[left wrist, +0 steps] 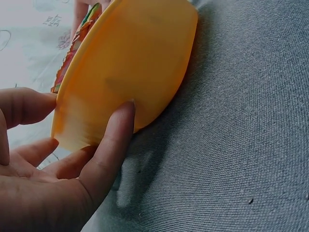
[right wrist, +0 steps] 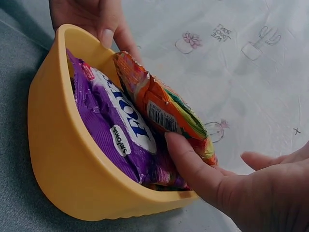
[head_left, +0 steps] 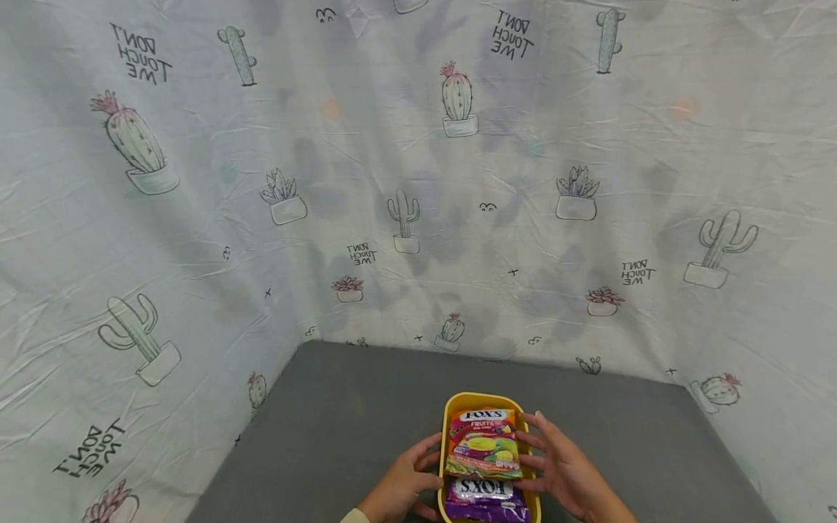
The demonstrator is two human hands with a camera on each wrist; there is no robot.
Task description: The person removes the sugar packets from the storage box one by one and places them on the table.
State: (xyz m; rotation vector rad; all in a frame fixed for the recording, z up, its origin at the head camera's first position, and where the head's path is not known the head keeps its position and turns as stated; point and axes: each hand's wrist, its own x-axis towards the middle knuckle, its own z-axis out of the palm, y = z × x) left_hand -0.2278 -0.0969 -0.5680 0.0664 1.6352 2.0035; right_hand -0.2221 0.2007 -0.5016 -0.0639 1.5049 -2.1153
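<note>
The yellow tub [right wrist: 60,154] stands on the grey worktop [head_left: 353,414] and contains both packs. The orange pack [head_left: 482,444] reads "FOX'S" and "FRUITS" and carries a barcode [right wrist: 162,116]; it lies partly over the purple pack [head_left: 484,503], marked "FOX'S" with an oval "SAVORIA" label [right wrist: 120,140]. The left hand [head_left: 402,479] is spread, fingers touching the tub's side. The right hand [head_left: 565,465] is spread wide opposite, one digit against the orange pack. The backdrop [head_left: 392,160] bears mirrored lettering, "DON'T TOUCH".

Head view forward and down, close wrist views, shared tub [right wrist: 58,159]
</note>
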